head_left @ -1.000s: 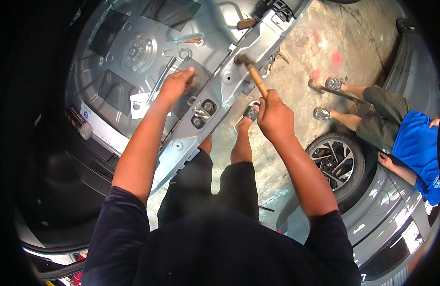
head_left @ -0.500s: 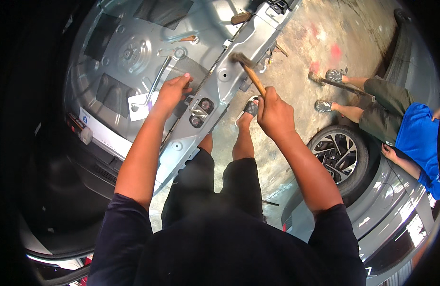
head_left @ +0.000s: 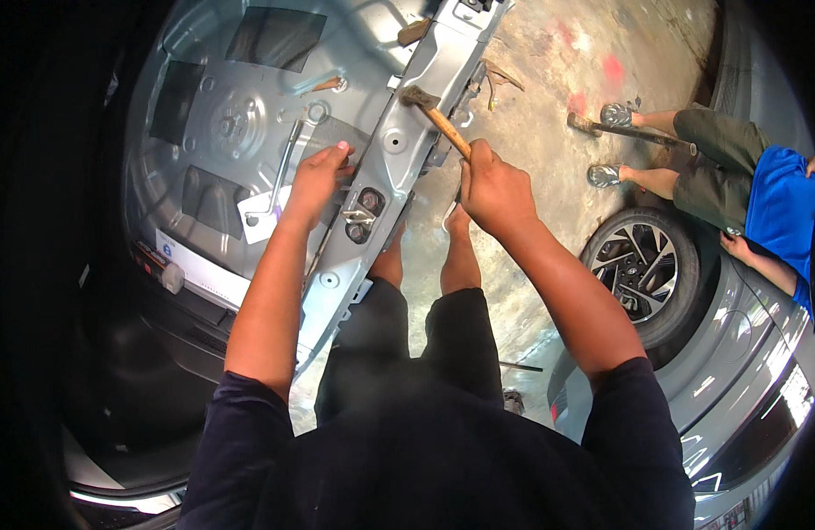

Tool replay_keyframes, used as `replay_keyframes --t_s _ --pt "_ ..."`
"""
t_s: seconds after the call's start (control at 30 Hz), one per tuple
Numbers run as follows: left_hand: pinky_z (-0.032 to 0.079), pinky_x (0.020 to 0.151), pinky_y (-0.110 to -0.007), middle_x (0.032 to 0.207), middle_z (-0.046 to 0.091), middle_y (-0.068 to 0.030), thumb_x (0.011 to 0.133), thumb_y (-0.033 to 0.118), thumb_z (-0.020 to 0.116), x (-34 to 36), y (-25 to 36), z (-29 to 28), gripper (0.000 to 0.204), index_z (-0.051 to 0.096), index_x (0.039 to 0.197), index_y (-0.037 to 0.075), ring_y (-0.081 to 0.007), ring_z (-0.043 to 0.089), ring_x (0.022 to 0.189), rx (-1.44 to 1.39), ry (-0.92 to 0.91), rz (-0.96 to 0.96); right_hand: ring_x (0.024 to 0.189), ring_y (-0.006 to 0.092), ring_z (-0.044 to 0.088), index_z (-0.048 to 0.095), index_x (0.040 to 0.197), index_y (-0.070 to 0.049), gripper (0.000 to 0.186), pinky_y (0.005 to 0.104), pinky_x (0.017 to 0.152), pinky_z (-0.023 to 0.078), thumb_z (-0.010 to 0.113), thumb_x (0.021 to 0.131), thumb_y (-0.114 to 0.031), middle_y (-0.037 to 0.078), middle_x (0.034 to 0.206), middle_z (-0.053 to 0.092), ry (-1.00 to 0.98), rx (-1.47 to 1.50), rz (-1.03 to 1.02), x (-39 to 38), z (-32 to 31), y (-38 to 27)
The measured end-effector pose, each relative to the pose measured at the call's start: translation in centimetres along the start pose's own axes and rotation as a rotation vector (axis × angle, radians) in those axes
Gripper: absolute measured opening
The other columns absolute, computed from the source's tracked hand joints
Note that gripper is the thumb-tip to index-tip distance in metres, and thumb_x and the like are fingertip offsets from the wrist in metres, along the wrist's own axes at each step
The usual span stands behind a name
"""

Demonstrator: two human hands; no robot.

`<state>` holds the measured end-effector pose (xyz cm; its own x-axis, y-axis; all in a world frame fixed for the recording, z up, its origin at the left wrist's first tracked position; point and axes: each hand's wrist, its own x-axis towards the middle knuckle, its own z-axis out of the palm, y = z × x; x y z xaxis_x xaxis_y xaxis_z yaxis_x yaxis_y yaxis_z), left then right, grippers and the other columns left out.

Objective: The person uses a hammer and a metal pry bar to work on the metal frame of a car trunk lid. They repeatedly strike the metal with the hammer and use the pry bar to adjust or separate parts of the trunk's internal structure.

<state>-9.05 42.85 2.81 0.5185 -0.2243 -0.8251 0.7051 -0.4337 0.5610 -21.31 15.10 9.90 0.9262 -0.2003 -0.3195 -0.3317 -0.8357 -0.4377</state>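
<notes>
My right hand [head_left: 498, 190] grips the wooden handle of a hammer [head_left: 453, 134], whose dark head lies over or against the top of a silver metal rail [head_left: 432, 62] of a car body. My left hand [head_left: 319, 181], fingers apart and loosely curved, is just left of that rail, over the pressed-metal boot floor [head_left: 240, 88]. A bent steel wrench [head_left: 286, 161] and a white card [head_left: 257, 228] lie on that floor beside my left hand. A bracket with dark round fittings [head_left: 362, 214] sits on the rail below the hammer.
Dark pads [head_left: 275, 40] line the boot floor. At right, a co-worker in a blue top [head_left: 778, 208] is beside a grey car [head_left: 734, 371] with an alloy wheel [head_left: 633, 269]. A long tool [head_left: 637, 132] rests by their feet on the stained concrete floor [head_left: 549, 106].
The view has shifted, so the rail and boot floor appear farther left. My right hand and hammer appear higher and farther left. My left hand remains beside the rail, fingers still apart.
</notes>
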Motion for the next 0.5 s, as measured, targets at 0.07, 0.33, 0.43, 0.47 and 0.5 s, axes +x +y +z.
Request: replay_keyframes --t_s 0.07,0.33,0.43,0.47,0.5 --pt "0.047 0.11 -0.044 0.143 0.066 -0.0188 0.107 0.055 0.058 -0.2 0.2 0.5 0.063 0.067 0.143 0.005 -0.028 0.065 0.131 0.0 -0.004 -0.003 0.078 0.0417 0.073 0.05 0.108 -0.006 0.02 0.0528 0.066 0.058 0.062 0.102 -0.021 0.019 0.092 0.072 0.022 0.029 0.006 0.0 0.0 -0.2" --pt "0.046 0.112 -0.044 0.145 0.065 -0.0145 0.108 0.054 0.059 -0.5 1.8 2.2 0.062 0.064 0.148 0.007 -0.0284 0.064 0.133 0.036 -0.027 0.04 0.078 0.0444 0.073 0.051 0.11 -0.005 0.022 0.0566 0.068 0.058 0.058 0.104 -0.025 0.02 0.092 0.074 0.066 0.084 0.052 0.6 -0.9 -0.8" --pt "0.048 0.1 -0.031 0.124 0.073 -0.0062 0.106 0.045 0.067 -0.4 1.9 3.5 0.055 0.07 0.14 0.001 -0.0165 0.065 0.115 0.038 0.033 0.154 0.079 0.0443 0.074 0.052 0.11 -0.004 0.022 0.0572 0.07 0.058 0.056 0.105 -0.025 0.021 0.092 0.074 -0.025 -0.006 0.093 1.6 -0.7 0.8" --pt "0.048 0.1 -0.029 0.123 0.073 -0.0057 0.107 0.044 0.067 -0.7 2.1 4.1 0.053 0.07 0.139 0.001 -0.0152 0.064 0.113 0.035 0.034 0.171 0.079 0.0444 0.074 0.052 0.11 -0.004 0.022 0.057 0.07 0.058 0.056 0.105 -0.025 0.021 0.091 0.074 0.011 0.005 0.1 1.5 -1.0 0.5" --pt "0.048 0.1 -0.028 0.122 0.073 -0.0052 0.107 0.042 0.067 -1.0 2.8 4.8 0.052 0.07 0.139 0.001 -0.0138 0.063 0.112 0.028 0.045 0.196 0.079 0.0445 0.074 0.052 0.11 -0.004 0.022 0.0568 0.071 0.058 0.057 0.105 -0.025 0.021 0.09 0.074 0.054 0.016 0.096 2.0 -2.0 0.0"
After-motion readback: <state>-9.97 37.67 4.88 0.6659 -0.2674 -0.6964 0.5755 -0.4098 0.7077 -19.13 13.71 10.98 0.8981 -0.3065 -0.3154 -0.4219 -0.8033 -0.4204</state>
